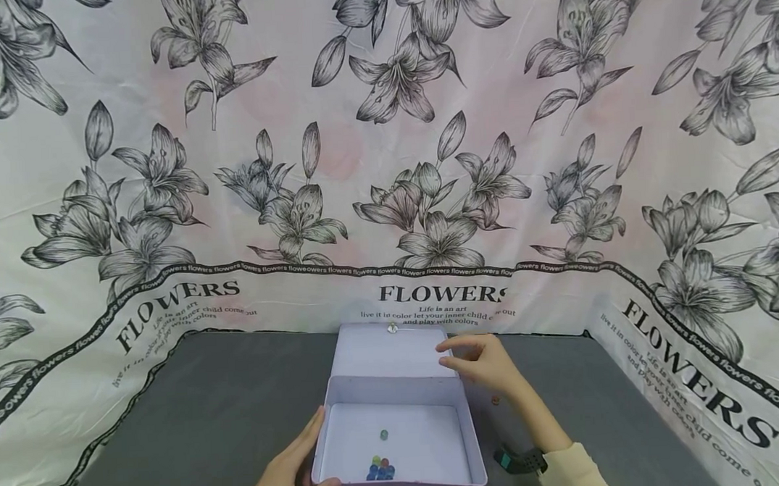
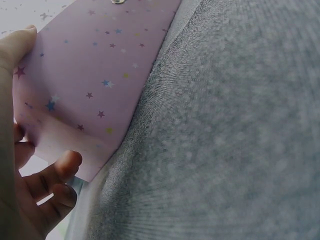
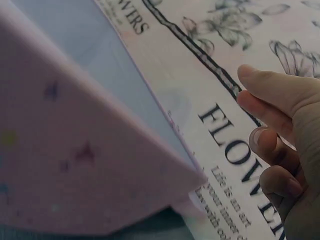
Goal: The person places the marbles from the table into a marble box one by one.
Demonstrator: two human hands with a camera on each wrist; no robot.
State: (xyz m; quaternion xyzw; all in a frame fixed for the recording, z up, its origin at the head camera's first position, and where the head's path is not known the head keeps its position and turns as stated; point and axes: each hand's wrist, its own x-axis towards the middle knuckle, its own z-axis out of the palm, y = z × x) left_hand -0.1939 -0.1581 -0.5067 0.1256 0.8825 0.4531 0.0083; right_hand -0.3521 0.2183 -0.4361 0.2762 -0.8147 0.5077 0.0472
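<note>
A lidded tin box [image 1: 396,391], pale lilac inside and pink with small stars outside, stands with its lid [image 1: 388,350] tipped back. My left hand [image 1: 291,465] grips its front left corner, thumb at the front rim and fingers along the side; the left wrist view shows the star-printed wall [image 2: 95,75] beside that hand [image 2: 30,180]. Several coloured marbles [image 1: 381,472] cluster near the front inside, and a greenish one [image 1: 383,435] lies apart. Above the lid's right edge is my right hand [image 1: 482,358], fingers loosely bent and thumb apart, with nothing visible in them.
Grey cloth [image 1: 240,402] covers the table. A small orange-brown marble-like piece [image 1: 495,399] lies right of the box. Around the back and sides hangs a white flower-printed curtain [image 1: 287,298], close behind the lid. A black band [image 1: 519,460] is at the right wrist.
</note>
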